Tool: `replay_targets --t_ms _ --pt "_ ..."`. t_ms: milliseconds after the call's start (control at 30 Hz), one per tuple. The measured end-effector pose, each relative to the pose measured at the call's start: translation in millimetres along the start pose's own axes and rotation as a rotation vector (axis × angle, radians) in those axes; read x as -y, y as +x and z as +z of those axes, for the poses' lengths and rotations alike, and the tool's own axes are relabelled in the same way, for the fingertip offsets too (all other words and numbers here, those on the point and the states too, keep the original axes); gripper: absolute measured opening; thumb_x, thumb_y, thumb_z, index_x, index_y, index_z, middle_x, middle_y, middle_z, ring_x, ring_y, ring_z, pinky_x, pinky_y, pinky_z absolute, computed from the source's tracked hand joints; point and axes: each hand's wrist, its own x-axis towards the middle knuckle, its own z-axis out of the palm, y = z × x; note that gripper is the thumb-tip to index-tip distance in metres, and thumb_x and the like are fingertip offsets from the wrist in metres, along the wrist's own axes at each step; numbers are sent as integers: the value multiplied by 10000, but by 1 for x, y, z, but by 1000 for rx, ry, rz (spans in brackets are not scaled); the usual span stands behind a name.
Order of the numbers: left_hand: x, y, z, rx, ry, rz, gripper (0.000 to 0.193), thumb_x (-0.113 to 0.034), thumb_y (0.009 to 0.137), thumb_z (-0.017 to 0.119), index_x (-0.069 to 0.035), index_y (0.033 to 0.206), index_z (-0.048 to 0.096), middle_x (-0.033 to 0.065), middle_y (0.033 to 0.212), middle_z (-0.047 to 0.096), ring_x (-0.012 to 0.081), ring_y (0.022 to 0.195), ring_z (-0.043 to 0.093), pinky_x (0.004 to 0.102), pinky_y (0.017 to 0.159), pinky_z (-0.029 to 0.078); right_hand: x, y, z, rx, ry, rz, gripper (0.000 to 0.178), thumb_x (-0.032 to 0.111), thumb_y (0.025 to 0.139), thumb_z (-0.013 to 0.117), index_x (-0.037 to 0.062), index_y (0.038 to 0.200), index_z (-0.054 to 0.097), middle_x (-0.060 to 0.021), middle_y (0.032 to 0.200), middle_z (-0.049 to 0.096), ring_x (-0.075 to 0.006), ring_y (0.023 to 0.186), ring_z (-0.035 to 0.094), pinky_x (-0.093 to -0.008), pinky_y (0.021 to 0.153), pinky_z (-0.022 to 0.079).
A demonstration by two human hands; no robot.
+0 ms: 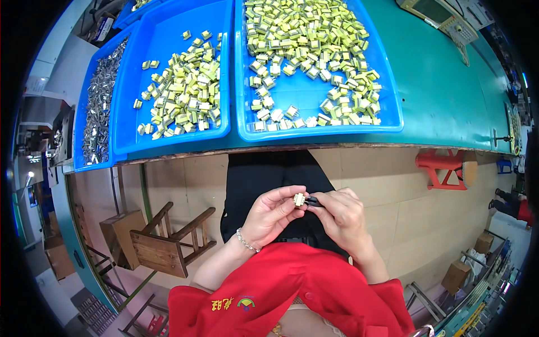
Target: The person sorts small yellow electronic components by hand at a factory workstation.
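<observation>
Over my lap, my left hand (276, 212) pinches a small pale-yellow transformer (299, 200) between thumb and fingers. My right hand (343, 216) is closed around a thin black tool (313, 201), whose end meets the transformer's right side. Most of the tool is hidden in my fingers, so its exact kind does not show. Beyond my hands, a large blue tray (242, 121) on the bench holds a heap of similar yellow parts (303, 33). A second blue tray (132, 132) to its left holds a smaller pile of yellow parts (188, 92).
A narrow blue bin (80, 151) of silvery metal pieces (101, 95) stands at the far left. The green bench (443, 95) carries a grey instrument (443, 17) at the back right. Below are a wooden stool (160, 253), a cardboard box (120, 236) and a red stool (443, 168).
</observation>
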Motion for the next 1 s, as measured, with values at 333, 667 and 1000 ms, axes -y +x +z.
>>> replay_targets --t_ms 333,667,1000 --pt "2 0 0 -1 93 48 285 -25 947 556 3 1229 578 119 1151 630 166 987 645 288 863 553 0 -2 -2 25 -11 20 179 58 718 760 28 877 682 -87 721 664 -230 634 631 -325 640 441" --pt "0 1 5 -28 275 163 275 -18 927 589 8 1201 601 99 1119 621 165 992 629 292 856 536 -3 -4 -2 -20 -8 -6 196 54 706 769 27 878 679 -85 717 662 -240 635 628 -336 651 446" --pt "-18 -4 23 -6 780 287 290 96 878 594 33 1158 638 98 1150 531 138 971 589 275 860 512 3 0 -7 -16 -1 -93 202 78 744 744 31 913 644 -70 721 619 -249 664 603 -354 649 428"
